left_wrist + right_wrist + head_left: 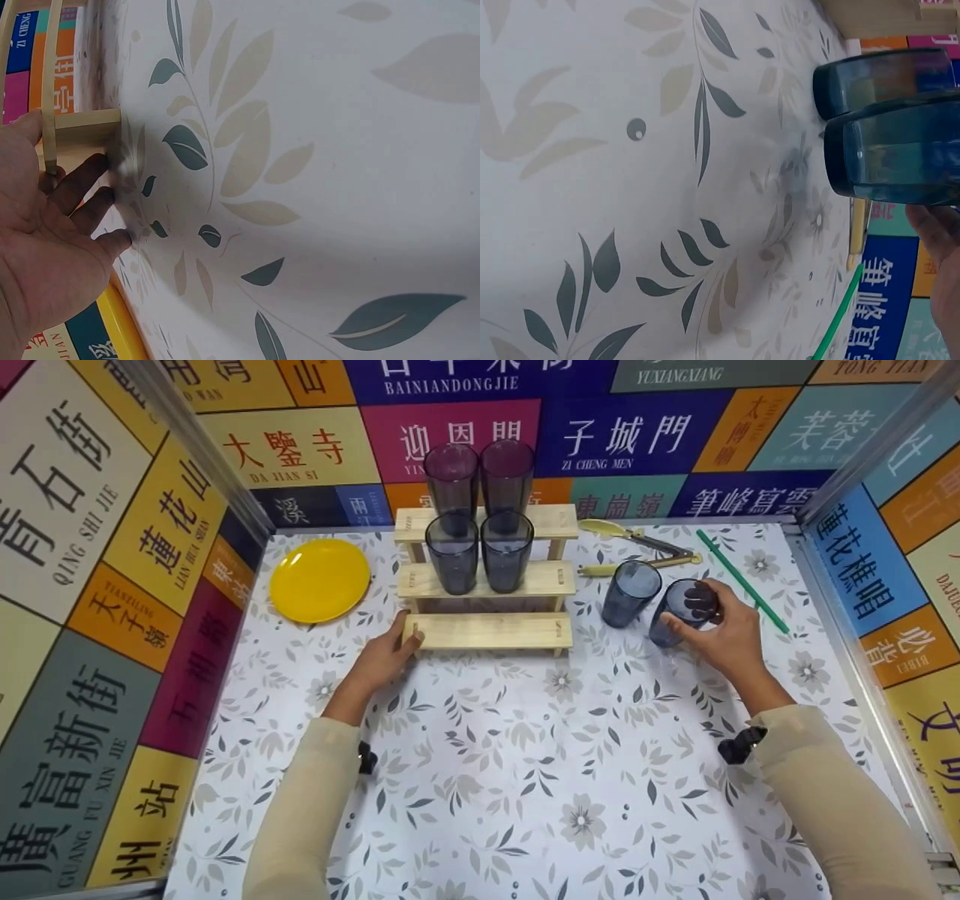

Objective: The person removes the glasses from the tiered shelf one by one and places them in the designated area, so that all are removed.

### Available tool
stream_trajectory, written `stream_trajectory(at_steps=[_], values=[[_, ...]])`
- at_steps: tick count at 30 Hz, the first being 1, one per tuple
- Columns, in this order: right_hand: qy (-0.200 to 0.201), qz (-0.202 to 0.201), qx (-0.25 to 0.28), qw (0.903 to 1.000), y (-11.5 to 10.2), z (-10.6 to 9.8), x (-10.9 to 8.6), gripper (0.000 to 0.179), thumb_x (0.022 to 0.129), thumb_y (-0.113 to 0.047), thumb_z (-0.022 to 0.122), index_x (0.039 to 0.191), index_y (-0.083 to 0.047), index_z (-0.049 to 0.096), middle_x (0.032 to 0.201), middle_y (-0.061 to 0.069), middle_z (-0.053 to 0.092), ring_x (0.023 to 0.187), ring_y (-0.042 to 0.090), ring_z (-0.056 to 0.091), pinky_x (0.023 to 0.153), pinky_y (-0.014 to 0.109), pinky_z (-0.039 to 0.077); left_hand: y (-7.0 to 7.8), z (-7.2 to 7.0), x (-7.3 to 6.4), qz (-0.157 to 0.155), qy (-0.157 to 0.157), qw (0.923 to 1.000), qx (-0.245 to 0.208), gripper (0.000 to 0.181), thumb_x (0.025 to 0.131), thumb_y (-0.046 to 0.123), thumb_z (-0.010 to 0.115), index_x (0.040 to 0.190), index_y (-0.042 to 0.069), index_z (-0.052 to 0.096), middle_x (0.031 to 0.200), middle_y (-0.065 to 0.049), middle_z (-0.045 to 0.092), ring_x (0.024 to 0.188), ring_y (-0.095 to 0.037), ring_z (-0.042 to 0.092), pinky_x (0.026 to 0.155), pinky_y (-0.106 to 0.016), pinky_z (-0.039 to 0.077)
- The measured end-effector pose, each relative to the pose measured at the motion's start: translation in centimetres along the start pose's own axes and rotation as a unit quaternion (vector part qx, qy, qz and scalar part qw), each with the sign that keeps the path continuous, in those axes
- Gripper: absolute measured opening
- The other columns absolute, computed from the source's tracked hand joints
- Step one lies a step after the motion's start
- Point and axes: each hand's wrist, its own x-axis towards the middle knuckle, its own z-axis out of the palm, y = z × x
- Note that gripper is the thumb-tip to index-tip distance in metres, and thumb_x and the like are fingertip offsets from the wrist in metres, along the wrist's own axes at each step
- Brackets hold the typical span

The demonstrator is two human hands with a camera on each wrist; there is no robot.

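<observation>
A three-step wooden rack (487,631) stands near the back of the table. My left hand (388,655) grips the left end of its lowest step, thumb over the board's edge, as the left wrist view shows with the rack's board (86,121). Two purple glasses (452,484) stand on the top step and two blue-grey glasses (507,556) on the middle one. To the right of the rack, my right hand (726,628) holds a blue glass (667,624) around its upper part. Close beside it is another blue glass (628,598), which also appears as the farther glass (885,79) in the right wrist view.
A yellow plate (320,580) lies left of the rack. Tongs (660,544) with yellowish tips lie behind the two blue glasses at right. A green straw (742,580) lies farther right. Printed panels (450,427) wall in the back and sides of the patterned tabletop (510,780).
</observation>
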Motion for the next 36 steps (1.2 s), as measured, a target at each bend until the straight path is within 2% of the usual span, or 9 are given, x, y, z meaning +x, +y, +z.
stream_trajectory(at_steps=[5, 12, 18, 25, 30, 36], values=[[-0.022, 0.043, -0.003, 0.9988, 0.8, 0.1, 1.1, 0.084, 0.088, -0.044, 0.095, 0.158, -0.015, 0.06, 0.14, 0.024, 0.073, 0.113, 0.035, 0.069, 0.086, 0.018, 0.043, -0.2, 0.0, 0.0, 0.001, 0.004, 1.0, -0.005, 0.085, 0.115, 0.064, 0.046, 0.18, 0.02, 0.014, 0.172, -0.025, 0.045, 0.151, -0.049, 0.054, 0.129, -0.061, 0.039], [-0.044, 0.092, 0.004, 0.9948, 1.3, 0.4, 2.2, 0.09, 0.089, -0.055, 0.092, 0.162, -0.018, 0.055, 0.153, 0.018, 0.067, 0.133, 0.036, 0.066, 0.101, 0.036, 0.047, -0.5, 0.1, 0.1, 0.004, 0.0, 1.0, -0.004, 0.084, 0.115, 0.063, 0.045, 0.18, 0.019, 0.014, 0.167, -0.028, 0.051, 0.144, -0.049, 0.06, 0.125, -0.061, 0.043], [-0.051, 0.102, 0.015, 0.9933, 1.5, 0.6, 3.0, 0.093, 0.089, -0.057, 0.091, 0.164, -0.018, 0.053, 0.156, 0.018, 0.065, 0.138, 0.037, 0.065, 0.108, 0.043, 0.05, -0.5, 0.1, 0.1, 0.001, 0.002, 1.0, -0.002, 0.085, 0.115, 0.064, 0.044, 0.18, 0.019, 0.013, 0.17, -0.027, 0.048, 0.147, -0.049, 0.057, 0.126, -0.061, 0.042], [-0.067, 0.119, 0.041, 0.9898, 1.8, 0.8, 3.4, 0.096, 0.09, -0.056, 0.09, 0.168, -0.019, 0.048, 0.155, 0.017, 0.065, 0.138, 0.035, 0.064, 0.103, 0.034, 0.049, -0.2, 0.0, 0.1, 0.005, 0.001, 1.0, -0.005, 0.085, 0.114, 0.065, 0.045, 0.18, 0.02, 0.014, 0.162, -0.027, 0.057, 0.136, -0.047, 0.065, 0.121, -0.061, 0.046], [-0.078, 0.127, 0.047, 0.9877, 2.1, 1.0, 3.7, 0.098, 0.091, -0.056, 0.089, 0.17, -0.019, 0.044, 0.157, 0.019, 0.063, 0.14, 0.037, 0.062, 0.109, 0.043, 0.049, -0.3, 0.0, 0.2, 0.007, 0.001, 1.0, -0.001, 0.086, 0.114, 0.065, 0.044, 0.18, 0.019, 0.013, 0.168, -0.026, 0.051, 0.142, -0.048, 0.062, 0.124, -0.062, 0.044], [-0.082, 0.129, 0.056, 0.9867, 1.9, 1.1, 3.8, 0.097, 0.092, -0.055, 0.089, 0.17, -0.02, 0.044, 0.159, 0.019, 0.061, 0.144, 0.039, 0.06, 0.112, 0.046, 0.049, -0.5, 0.0, 0.3, 0.009, 0.001, 1.0, 0.0, 0.087, 0.114, 0.065, 0.045, 0.18, 0.019, 0.014, 0.166, -0.027, 0.053, 0.142, -0.049, 0.062, 0.122, -0.062, 0.046]])
